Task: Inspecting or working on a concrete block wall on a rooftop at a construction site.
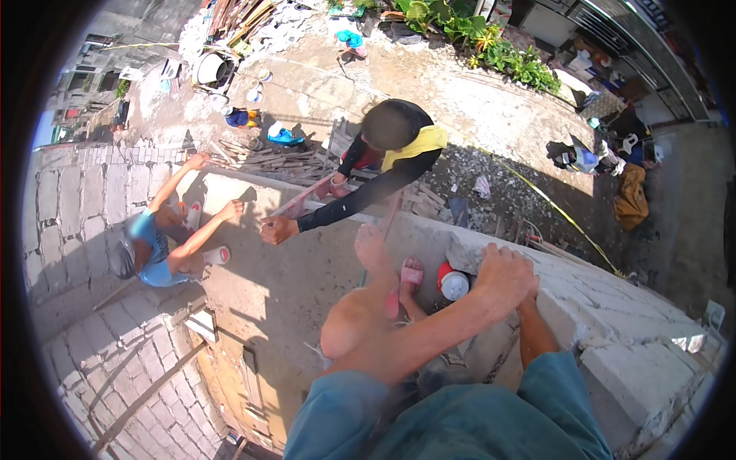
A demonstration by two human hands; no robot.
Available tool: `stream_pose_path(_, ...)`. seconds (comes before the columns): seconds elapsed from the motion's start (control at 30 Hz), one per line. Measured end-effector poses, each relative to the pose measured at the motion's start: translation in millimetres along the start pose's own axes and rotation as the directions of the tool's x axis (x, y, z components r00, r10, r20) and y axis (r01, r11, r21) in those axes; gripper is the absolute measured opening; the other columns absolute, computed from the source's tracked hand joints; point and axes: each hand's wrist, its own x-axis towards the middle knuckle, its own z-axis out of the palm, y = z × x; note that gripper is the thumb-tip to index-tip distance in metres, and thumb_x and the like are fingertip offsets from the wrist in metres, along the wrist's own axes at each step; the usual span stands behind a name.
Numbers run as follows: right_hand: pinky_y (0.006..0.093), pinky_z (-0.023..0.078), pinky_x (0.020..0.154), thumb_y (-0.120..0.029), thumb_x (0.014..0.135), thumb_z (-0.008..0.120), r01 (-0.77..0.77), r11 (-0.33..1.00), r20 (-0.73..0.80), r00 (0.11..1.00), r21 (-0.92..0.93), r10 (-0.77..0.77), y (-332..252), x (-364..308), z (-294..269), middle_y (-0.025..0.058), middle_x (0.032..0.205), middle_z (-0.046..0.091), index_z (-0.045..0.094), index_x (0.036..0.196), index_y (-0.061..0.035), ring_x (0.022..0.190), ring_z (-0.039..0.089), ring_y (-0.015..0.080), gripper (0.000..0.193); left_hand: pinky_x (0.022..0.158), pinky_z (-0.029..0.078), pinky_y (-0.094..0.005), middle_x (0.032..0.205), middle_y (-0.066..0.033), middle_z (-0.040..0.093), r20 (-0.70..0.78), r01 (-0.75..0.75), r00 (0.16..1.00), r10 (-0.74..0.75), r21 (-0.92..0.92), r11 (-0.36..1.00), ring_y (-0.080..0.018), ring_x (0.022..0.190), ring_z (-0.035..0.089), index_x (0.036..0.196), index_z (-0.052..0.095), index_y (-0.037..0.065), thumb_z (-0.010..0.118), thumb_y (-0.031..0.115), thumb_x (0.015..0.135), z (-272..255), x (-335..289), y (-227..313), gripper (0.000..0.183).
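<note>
My left forearm crosses in front of me to the rough top of the block wall. My left hand [502,276] is closed there, fingers curled; what it grips is hidden. From the right, my shaded right forearm meets it, and my right hand [529,295] is mostly covered behind the left. Beside them stands a red jug with a white lid [454,286]. Below lie my bare knee [346,326] and a foot in a pink sandal [412,272]. A blurred, pale hand-like shape [372,249] shows above the knee; whose it is I cannot tell.
A person in black sleeves with a yellow cloth [418,146] leans over wooden pieces at the slab's edge. Left, another person in blue [157,257] reaches out both arms. Beyond the edge lie a timber pile [268,161], a concrete mixer [211,69] and yellow tape [552,207].
</note>
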Motion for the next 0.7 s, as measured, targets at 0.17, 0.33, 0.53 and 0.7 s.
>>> stream_pose_path(0.17, 0.0522, 0.047, 0.078, -0.03, 0.09, 0.051, 0.024, 1.0, -0.045, 0.999, -0.006, -0.024, -8, 5, 2, 0.0089, 0.119, 0.056, 0.051, 0.124, -0.0169, 0.098, 0.06, 0.028, 0.037, 0.078, 0.04, -0.0473, 0.089, -0.0074, 0.066, -0.098, 0.012, 0.995, -0.009, 0.032, 0.999, -0.0258, 0.09, 0.061, 0.096, 0.069, 0.007, 0.059, 0.023, 0.082, 5, -5, 2, 0.024)
stream_pose_path(0.33, 0.0521, 0.047, 0.077, -0.029, 0.09, 0.05, 0.038, 0.999, -0.096, 0.995, -0.015, -0.039, -10, 13, 3, 0.0082, 0.117, 0.057, 0.052, 0.123, -0.0166, 0.097, 0.06, 0.0276, 0.036, 0.076, 0.039, -0.0477, 0.089, -0.0066, 0.066, -0.064, 0.046, 0.997, -0.044, 0.025, 0.999, -0.0257, 0.088, 0.061, 0.096, 0.069, 0.008, 0.059, 0.024, 0.082, 18, 10, 4, 0.023)
stream_pose_path(0.53, 0.0519, 0.047, 0.076, -0.029, 0.09, 0.05, 0.035, 0.999, -0.168, 0.985, -0.02, -0.038, -10, 24, 2, 0.0073, 0.114, 0.058, 0.053, 0.122, -0.0163, 0.095, 0.06, 0.0271, 0.035, 0.076, 0.039, -0.0469, 0.09, -0.0054, 0.065, -0.064, 0.075, 0.995, -0.076, -0.012, 0.997, -0.0248, 0.089, 0.061, 0.097, 0.069, 0.009, 0.059, 0.023, 0.083, 35, 21, 3, 0.022)
stream_pose_path(0.7, 0.0518, 0.047, 0.075, -0.028, 0.09, 0.05, 0.024, 0.999, -0.215, 0.976, -0.026, -0.029, -5, 27, 5, 0.0065, 0.112, 0.059, 0.054, 0.122, -0.0161, 0.094, 0.06, 0.0267, 0.035, 0.076, 0.04, -0.0469, 0.091, -0.0056, 0.065, -0.039, -0.017, 0.999, 0.018, 0.035, 0.999, -0.0251, 0.09, 0.061, 0.097, 0.069, 0.009, 0.059, 0.022, 0.083, 32, 24, 3, 0.022)
